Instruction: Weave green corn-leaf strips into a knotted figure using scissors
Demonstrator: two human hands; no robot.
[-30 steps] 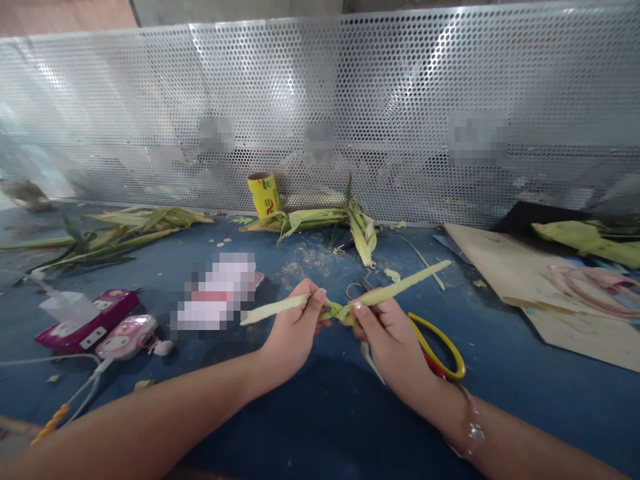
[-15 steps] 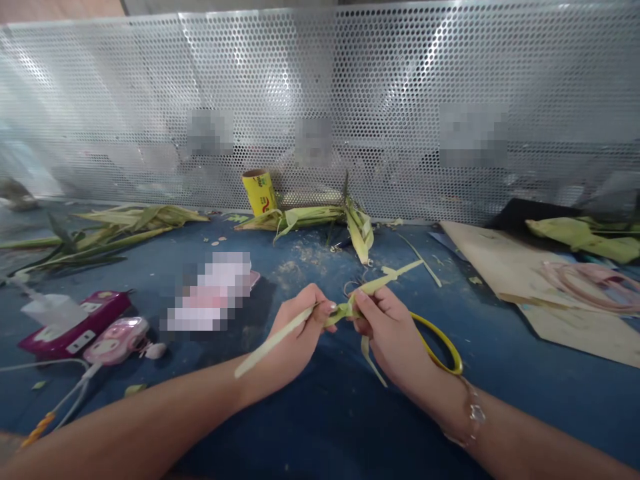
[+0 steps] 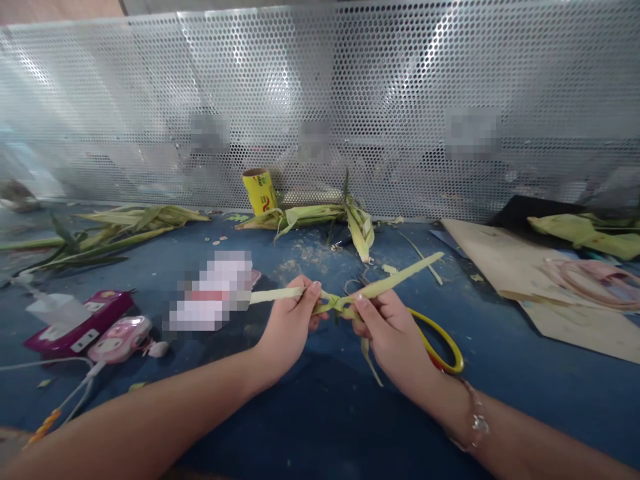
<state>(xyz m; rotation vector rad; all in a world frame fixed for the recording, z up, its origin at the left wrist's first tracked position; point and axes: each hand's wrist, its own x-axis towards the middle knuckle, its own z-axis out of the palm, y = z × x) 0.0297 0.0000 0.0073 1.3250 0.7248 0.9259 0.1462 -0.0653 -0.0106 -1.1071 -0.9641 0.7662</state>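
Observation:
Between my hands stretches a pale green piece of knotted corn husk strips (image 3: 336,304), its crossing in the middle of the gap. My left hand (image 3: 290,323) pinches one side between thumb and fingers, and a flat strip end sticks out to the left. With thumb and fingers closed, my right hand (image 3: 387,327) grips the other side; a wider strip points up to the right and a thin end hangs below. Partly hidden behind my right hand, scissors with a yellow handle (image 3: 450,353) lie on the blue table (image 3: 320,427).
Corn husks (image 3: 320,215) lie by a yellow cardboard tube (image 3: 260,190) before a perforated metal screen (image 3: 310,67). More husks (image 3: 125,227) are at left. A purple power strip (image 3: 85,327), pink charger (image 3: 120,339) and blurred phone-like object (image 3: 215,293) sit left; cardboard (image 3: 575,333) lies right.
My left hand has turned and shifted slightly left, so its strip end now points sideways. The crossing between my hands is pulled into clearer view. My right hand stays nearly in place.

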